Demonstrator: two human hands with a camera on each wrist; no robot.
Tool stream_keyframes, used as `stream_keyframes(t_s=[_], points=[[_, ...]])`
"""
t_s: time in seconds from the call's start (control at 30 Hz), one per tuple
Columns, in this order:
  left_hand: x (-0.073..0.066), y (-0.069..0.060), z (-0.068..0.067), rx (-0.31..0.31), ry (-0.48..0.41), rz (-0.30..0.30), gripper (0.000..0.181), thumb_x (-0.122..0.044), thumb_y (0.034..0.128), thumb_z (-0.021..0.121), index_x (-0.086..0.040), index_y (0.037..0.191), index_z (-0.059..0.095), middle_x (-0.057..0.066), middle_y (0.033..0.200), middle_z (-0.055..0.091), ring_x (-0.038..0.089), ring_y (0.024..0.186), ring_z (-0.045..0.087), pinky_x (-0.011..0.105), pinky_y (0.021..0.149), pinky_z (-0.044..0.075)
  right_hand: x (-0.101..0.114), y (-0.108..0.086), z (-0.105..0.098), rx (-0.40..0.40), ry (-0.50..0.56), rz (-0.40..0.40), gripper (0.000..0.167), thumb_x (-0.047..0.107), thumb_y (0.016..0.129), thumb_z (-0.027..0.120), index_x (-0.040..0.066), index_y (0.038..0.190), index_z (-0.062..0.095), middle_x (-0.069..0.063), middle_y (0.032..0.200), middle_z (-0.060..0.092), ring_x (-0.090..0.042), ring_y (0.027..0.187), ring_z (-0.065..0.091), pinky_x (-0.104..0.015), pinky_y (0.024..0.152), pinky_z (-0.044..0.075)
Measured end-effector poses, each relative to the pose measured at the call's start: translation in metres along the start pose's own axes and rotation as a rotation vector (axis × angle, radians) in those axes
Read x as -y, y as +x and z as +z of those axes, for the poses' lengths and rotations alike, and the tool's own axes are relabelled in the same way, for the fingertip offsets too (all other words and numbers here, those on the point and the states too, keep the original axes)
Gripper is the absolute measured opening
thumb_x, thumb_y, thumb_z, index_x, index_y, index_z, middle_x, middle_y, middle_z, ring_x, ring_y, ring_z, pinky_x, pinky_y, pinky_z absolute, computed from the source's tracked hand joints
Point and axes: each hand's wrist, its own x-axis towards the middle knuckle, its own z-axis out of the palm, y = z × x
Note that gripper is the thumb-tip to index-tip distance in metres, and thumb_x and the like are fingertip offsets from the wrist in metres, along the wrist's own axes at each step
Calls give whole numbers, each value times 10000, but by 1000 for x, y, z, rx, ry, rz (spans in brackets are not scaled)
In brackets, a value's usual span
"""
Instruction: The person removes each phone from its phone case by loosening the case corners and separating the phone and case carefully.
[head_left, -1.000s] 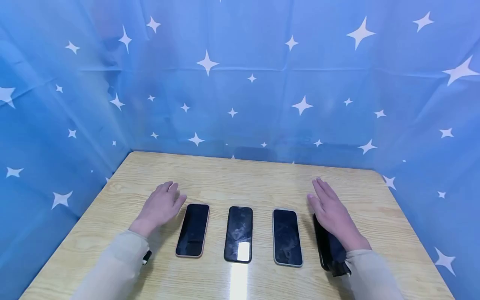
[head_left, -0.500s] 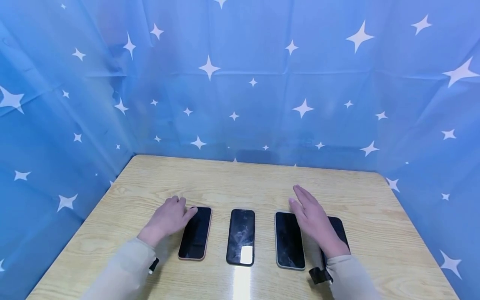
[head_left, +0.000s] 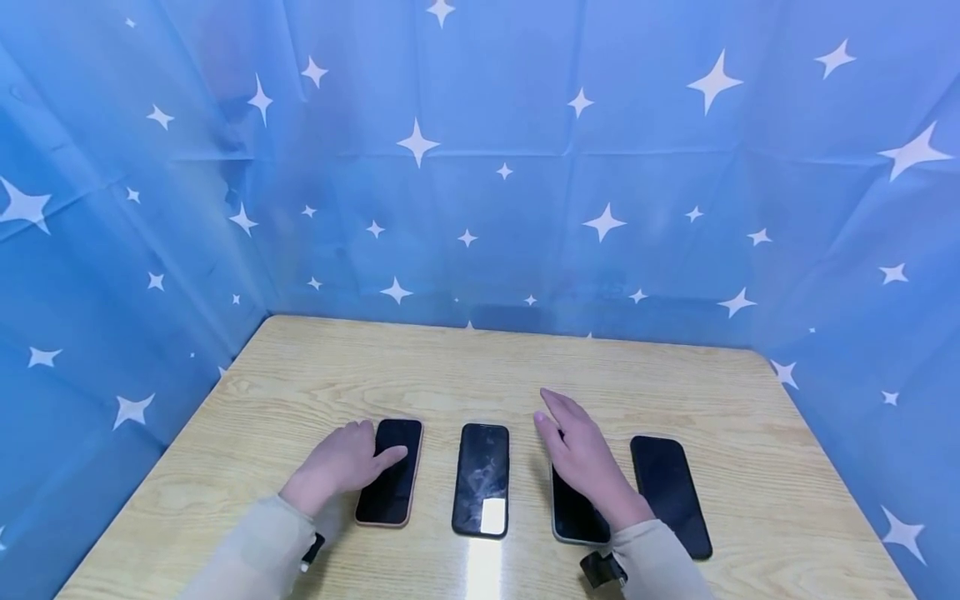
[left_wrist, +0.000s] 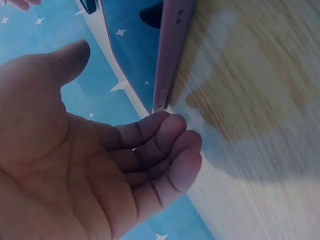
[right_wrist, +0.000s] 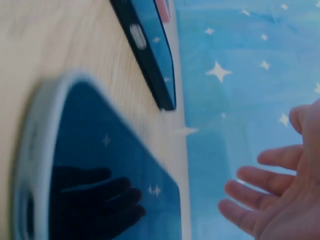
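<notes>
blue cloth (head_left: 510, 100) with white stars is hanging along the left, far and right sides of the wood-grain bench (head_left: 510, 358). at left, a pale sleeve (head_left: 251, 550) is reaching in from the near side with a small black device (head_left: 312, 550) sitting at its cuff. left hand (head_left: 336, 467) is hovering low by the far left corner of the pink-edged phone (head_left: 388, 492), thumb extending above the screen; its fingers (left_wrist: 182, 170) are curving loosely, grasping nothing. can't tell if the fingertips are touching the phone edge. that phone is lying flat, leftmost of four. next right, the black-edged phone (head_left: 481, 475) is lying flat, near and far ends roughly in line, its screen showing smudges and reflecting a bright patch near its near end. further right, right hand (head_left: 585, 458) is hanging above the light-edged phone (head_left: 576, 510), covering much of its far part; fingers are staying free of any object, extending and slightly spreading, reflecting in that screen. rightmost, the all-black phone (head_left: 671, 492) is lying flat, tilting its far end leftward.
</notes>
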Motion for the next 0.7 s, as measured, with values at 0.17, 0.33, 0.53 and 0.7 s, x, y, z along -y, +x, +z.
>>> stream_keyframes(t_s=[0.17,0.33,0.53,0.7], points=[[-3,-1,5,36,46,-17,661,-532,988,635,105,1162,662,224,1075,695,269,862,652,456,784,575,8,-1,13,11,44,-6,525,337,1118,456,7,1525,467,-249,1511,500,-439,1365,506,-598,1105,473],[-8,-3,7,62,75,-15,519,-531,978,650,-32,835,683,90,829,640,202,702,575,383,658,530,15,-1,24,-1,120,-37,451,261,1103,509,7,1476,534,-183,1424,590,-339,1221,628,-501,980,588],[-13,-7,9,37,112,-22,521,-541,948,686,-56,763,646,94,821,623,214,703,572,398,665,546,20,-2,40,-1,157,-93,399,212,1093,527,-2,1425,584,-136,1353,640,-282,1127,666,-440,912,618],[-14,-8,14,8,136,-25,542,-566,929,698,-90,684,613,54,738,581,197,643,547,360,594,511,25,-1,53,8,174,-133,378,191,1081,544,-35,1375,616,-150,1284,668,-264,1060,687,-399,898,616]])
